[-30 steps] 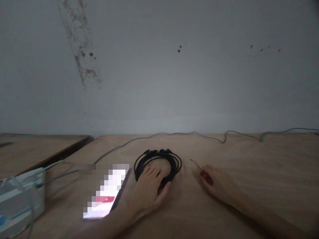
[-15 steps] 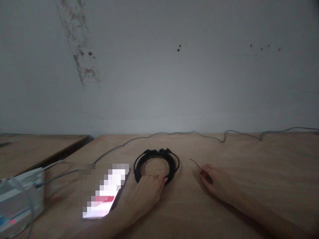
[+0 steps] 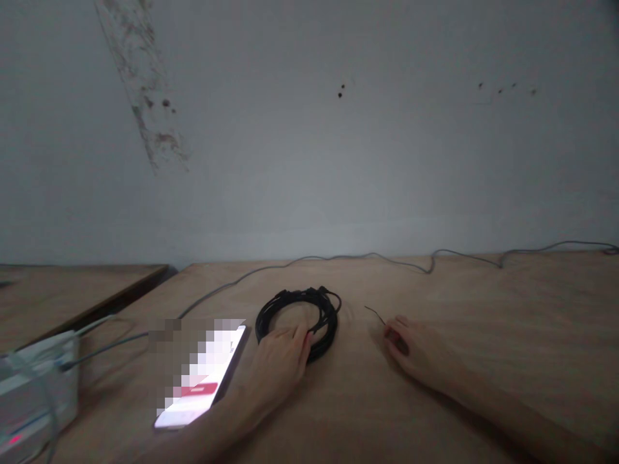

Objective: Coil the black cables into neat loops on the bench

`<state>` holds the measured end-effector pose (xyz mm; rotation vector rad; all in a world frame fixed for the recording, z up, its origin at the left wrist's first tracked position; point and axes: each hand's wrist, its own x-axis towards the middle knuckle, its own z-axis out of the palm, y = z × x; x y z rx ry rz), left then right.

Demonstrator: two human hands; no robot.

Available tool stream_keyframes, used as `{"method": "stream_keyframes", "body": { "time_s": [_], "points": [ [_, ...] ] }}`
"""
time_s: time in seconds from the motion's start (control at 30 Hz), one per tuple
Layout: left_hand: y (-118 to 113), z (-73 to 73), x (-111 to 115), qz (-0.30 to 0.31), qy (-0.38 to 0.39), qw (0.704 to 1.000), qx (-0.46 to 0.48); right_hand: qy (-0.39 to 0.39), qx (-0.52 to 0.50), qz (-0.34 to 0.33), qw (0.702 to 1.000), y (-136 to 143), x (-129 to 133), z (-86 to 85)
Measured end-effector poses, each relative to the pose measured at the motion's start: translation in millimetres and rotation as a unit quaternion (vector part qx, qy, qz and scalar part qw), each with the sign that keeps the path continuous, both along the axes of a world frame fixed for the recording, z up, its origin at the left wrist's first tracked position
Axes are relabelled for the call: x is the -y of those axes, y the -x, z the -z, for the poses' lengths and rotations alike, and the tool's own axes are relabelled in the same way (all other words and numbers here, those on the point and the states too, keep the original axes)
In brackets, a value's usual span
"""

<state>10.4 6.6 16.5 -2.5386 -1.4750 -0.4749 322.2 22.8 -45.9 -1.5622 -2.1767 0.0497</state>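
A coil of black cable lies on the wooden table in front of me, with dark connectors at its far side. Over the coil's near left part is my left hand, its fingers closed on the strands and partly hiding them. To the right of the coil, my right hand rests by the tabletop with thumb and fingers pinched together. A thin black wire tie sticks out of that pinch towards the coil, apart from it.
A lit phone, partly blurred out, lies left of my left forearm. Farther left stands a white box-like device with cables. One grey cable runs along the back by the wall. A dark gap splits the tabletops.
My left hand has shifted slightly left, and the coil's strands have moved, with a strand now crossing inside the ring. My right hand keeps its pinch on the wire tie. The view has turned slightly.
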Motion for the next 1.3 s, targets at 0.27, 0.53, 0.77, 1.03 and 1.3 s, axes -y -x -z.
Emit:
{"method": "stream_keyframes", "body": {
  "time_s": [0.27,0.53,0.77,1.03,1.3],
  "points": [
    [-9,-6.5,12,0.009,-0.006,0.995,-0.101,-0.01,0.008,-0.002,1.0,1,3,-2.4],
    [-8,-0.6,6,-0.017,0.036,0.995,-0.088,0.0,0.004,-0.002,1.0,0,3,-4.0],
    [-6,6.8,0,-0.033,0.05,0.996,-0.07,0.004,-0.004,-0.01,1.0,-1,0,0.7],
    [0,13.4,-2,-0.018,0.012,0.999,-0.03,0.0,-0.005,-0.002,1.0,0,0,1.4],
    [-13,15.1,17,0.111,-0.028,0.991,-0.074,-0.005,0.009,0.002,1.0,3,4,-2.2]
  ]
}}
